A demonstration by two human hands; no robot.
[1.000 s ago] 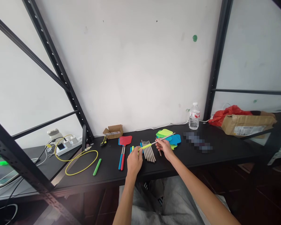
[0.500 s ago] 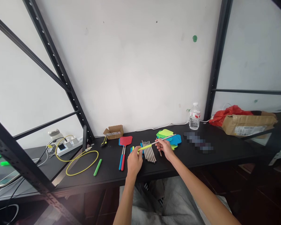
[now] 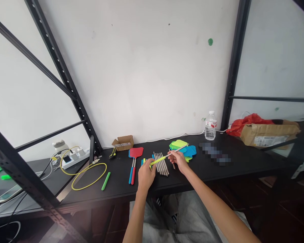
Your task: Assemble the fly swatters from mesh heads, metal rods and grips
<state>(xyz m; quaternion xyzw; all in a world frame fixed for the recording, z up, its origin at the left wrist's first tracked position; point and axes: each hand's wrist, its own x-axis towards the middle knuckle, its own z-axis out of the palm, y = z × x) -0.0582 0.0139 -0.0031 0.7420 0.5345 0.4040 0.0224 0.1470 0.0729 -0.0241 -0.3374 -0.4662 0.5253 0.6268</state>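
Scuffed white wall (image 3: 152, 74) stands along the back edge of a long black surface (image 3: 218, 175). Above its front edge, near the middle, a slim, smooth, yellow-green handle (image 3: 159, 160) slants up to the right, with a thin silver rod (image 3: 182, 147) at its upper end; how deep the rod sits inside cannot be told. The left hand (image 3: 147, 172) has its fingers closed around the handle's lower end, and the right hand (image 3: 178, 161) pinches the rod between thumb and fingers.

Counted out: about seven loose metal rods (image 3: 163, 167) lie side by side between the hands, and one more pokes out just beside the right hand. Two finished swatters, a red swatter (image 3: 136, 153) and a blue swatter (image 3: 131, 175), overlap left of the left hand. One green handle (image 3: 105, 181) lies alone toward the front left corner. Several blue and yellow handles are partly hidden by the left hand, too covered to count. Green, yellow-green and blue swatter heads (image 3: 191, 151) overlap toward the back edge, their number unclear. One bottle (image 3: 210, 130) stands there too.
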